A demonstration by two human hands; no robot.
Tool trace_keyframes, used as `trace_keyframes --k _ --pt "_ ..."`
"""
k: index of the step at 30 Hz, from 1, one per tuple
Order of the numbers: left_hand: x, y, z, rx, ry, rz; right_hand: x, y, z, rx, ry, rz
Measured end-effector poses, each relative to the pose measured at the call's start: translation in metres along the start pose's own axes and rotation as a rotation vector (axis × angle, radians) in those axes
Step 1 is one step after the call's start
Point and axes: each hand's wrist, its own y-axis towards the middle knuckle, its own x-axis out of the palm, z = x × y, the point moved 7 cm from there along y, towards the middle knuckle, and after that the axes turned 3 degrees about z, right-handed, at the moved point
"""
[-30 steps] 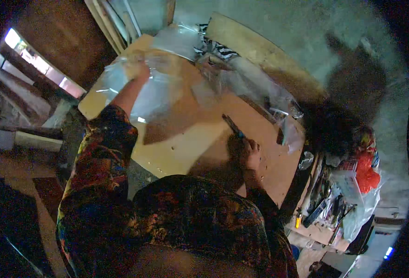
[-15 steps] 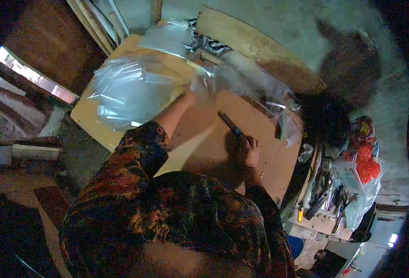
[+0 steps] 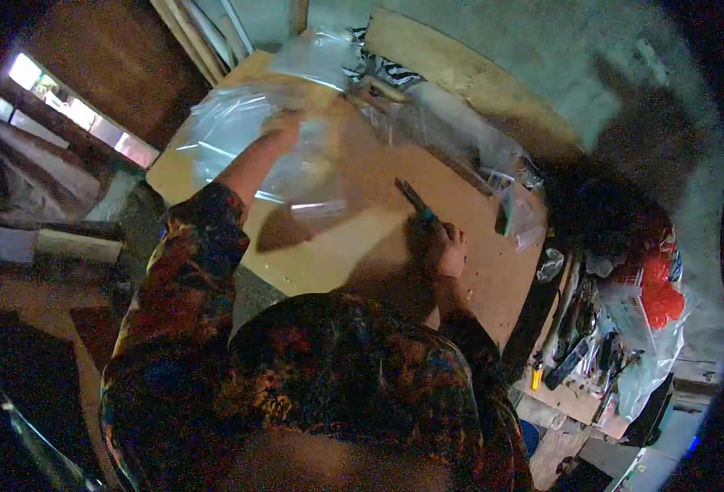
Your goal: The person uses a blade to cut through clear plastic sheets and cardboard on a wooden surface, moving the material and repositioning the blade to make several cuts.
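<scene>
My left hand (image 3: 284,129) reaches over a spread pile of clear plastic sheets (image 3: 223,152) on the left of the table. Its fingers are blurred, so whether they grip a sheet cannot be made out. Toward the table's right side, my right hand (image 3: 451,250) is closed around a long, narrow dark tool (image 3: 414,198), whose exact kind is unclear. The tool points away from me and to the left, low over the tan tabletop (image 3: 354,246). More clear plastic (image 3: 452,135) lies crumpled along the far right edge.
Another stack of clear plastic (image 3: 317,61) lies at the far corner by a zebra-striped cloth (image 3: 391,72). A wooden board (image 3: 469,66) leans on the wall behind. Right of the table are tools, a yellow lighter-like item (image 3: 537,375) and a red plastic bag (image 3: 661,291).
My left hand has swung left from the table's middle, where clear plastic was by it, to the sheet pile. My right hand stays nearly in place with the dark tool.
</scene>
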Motion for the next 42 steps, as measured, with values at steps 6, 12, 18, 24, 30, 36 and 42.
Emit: trace_keyframes --k 6,12,18,24,30,36,42 --pt "-0.010 -0.059 0.057 -0.093 0.097 -0.019 -0.013 -0.001 -0.007 -0.163 -0.152 0.024" --pt "0.030 -0.160 0.024 0.184 0.071 -0.019 -0.025 0.007 -0.030 -0.115 -0.060 -0.027" --pt "0.049 -0.171 -0.002 0.212 -0.010 -0.139 -0.010 0.007 -0.020 -0.219 -0.138 -0.020" --pt "0.035 -0.183 -0.009 0.269 -0.052 -0.092 -0.003 0.007 -0.012 -0.157 -0.131 -0.084" --pt "0.012 -0.151 0.005 0.087 0.084 -0.410 0.011 0.003 0.010 -0.099 -0.179 -0.123" --pt "-0.007 -0.125 0.035 -0.028 -0.173 -0.030 -0.003 0.003 -0.019 -0.032 -0.194 -0.336" --pt "0.014 -0.122 0.142 -0.096 0.007 0.028 -0.022 -0.017 0.011 -0.127 0.076 -0.117"
